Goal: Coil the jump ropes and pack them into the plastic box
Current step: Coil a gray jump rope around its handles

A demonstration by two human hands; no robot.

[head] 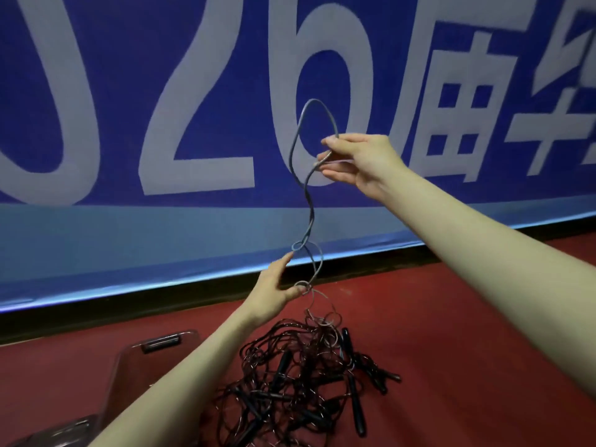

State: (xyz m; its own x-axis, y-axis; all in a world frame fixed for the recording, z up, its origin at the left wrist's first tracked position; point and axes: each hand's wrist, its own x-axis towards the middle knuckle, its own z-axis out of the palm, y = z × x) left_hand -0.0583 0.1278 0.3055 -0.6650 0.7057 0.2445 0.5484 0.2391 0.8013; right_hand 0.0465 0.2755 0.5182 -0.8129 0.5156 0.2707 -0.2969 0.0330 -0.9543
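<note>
1. Right hand (pixel 358 162) is raised in front of the banner (pixel 129 91) — grip is pinching a grey rope (pixel 310 204) between thumb and fingers, with a loop of it standing up above the fingers.
2. The rope is hanging down from that hand in a twisted double strand, crossing itself in small loops on the way down.
3. Left hand (pixel 274 291) is sitting lower, at the bottom of the hanging stretch — thumb is pointing up beside one small loop, fingers are curling round the rope at another small loop. Grip is narrow, holding the rope.
4. Below the left hand the rope is thinning out of sight into a tangled pile of ropes (pixel 300 375) lying on the red floor (pixel 451 317); can't tell where exactly it ends.
5. Several black handles (pixel 356 411) are sticking out of the pile, some upright-ish, some flat.
6. A clear plastic box (pixel 145 356) is lying on the floor to the left of the pile, partly hidden behind the left forearm. A dark latch is showing on its edge. No rope is showing in the visible part of it.
</note>
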